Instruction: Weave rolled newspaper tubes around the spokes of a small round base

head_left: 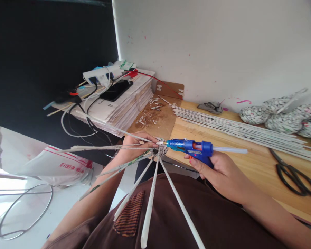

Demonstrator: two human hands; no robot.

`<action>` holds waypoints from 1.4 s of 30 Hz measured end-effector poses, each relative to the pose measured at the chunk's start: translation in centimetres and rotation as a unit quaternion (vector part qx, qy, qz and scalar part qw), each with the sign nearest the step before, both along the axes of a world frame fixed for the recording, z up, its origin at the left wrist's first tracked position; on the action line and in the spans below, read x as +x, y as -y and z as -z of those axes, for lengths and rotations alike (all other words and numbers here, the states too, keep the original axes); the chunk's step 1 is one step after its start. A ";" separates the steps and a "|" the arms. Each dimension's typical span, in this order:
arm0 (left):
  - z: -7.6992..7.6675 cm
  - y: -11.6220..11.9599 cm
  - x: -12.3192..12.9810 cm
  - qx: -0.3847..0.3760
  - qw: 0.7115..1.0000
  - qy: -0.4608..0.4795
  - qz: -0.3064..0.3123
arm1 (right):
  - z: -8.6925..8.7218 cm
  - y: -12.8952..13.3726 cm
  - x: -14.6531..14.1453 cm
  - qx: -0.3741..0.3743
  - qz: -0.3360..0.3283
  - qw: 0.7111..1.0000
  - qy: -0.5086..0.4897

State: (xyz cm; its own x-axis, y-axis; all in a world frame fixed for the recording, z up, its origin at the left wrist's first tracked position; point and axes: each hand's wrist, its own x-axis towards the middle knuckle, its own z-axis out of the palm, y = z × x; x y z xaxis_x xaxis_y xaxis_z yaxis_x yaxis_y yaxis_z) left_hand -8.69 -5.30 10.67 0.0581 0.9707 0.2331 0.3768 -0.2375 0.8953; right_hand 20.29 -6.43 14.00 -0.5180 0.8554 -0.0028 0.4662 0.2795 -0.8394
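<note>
My right hand [212, 171] grips the blue hot glue gun [189, 147], its nozzle pointing left and a clear glue stick [230, 149] jutting from its back. The nozzle tip meets the small woven paper piece [162, 148] in front of my apron. Around that piece the fingers of my left hand [137, 140] are closed, pinching near the nozzle. Several rolled paper sticks [151, 200] fan out from the woven piece, toward the left and down over my lap. What lies directly under my left fingertips is partly hidden.
A row of rolled paper sticks [235, 129] lies on the wooden table [223, 148], near black scissors [297, 176]. Woven paper forms [282, 114] stand at the wall. Left, a paper stack [134, 103] bears a phone [116, 90], power strip [102, 75] and loose cables.
</note>
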 end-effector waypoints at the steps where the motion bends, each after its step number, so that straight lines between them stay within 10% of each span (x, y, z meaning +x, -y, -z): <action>1: 0.0 0.0 0.0 0.000 1.000 0.000 -0.002 | 0.0 0.0 0.0 0.002 -0.002 1.000 -0.003; 27: 0.0 0.2 1.1 -0.061 0.997 0.048 -0.026 | -0.5 0.9 -0.3 0.193 0.021 0.971 0.137; 42: -0.1 0.9 1.3 -0.107 0.984 0.145 -0.013 | 0.5 0.1 0.4 0.077 0.082 0.994 0.004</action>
State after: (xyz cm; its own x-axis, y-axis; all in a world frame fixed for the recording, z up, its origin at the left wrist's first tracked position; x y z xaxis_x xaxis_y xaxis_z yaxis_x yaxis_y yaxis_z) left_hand -7.34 -6.18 10.76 -0.0065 0.9996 0.0270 0.1027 -0.0261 0.9944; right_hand 20.70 -6.53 13.46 -0.3714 0.9191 0.1316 0.5225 0.3241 -0.7886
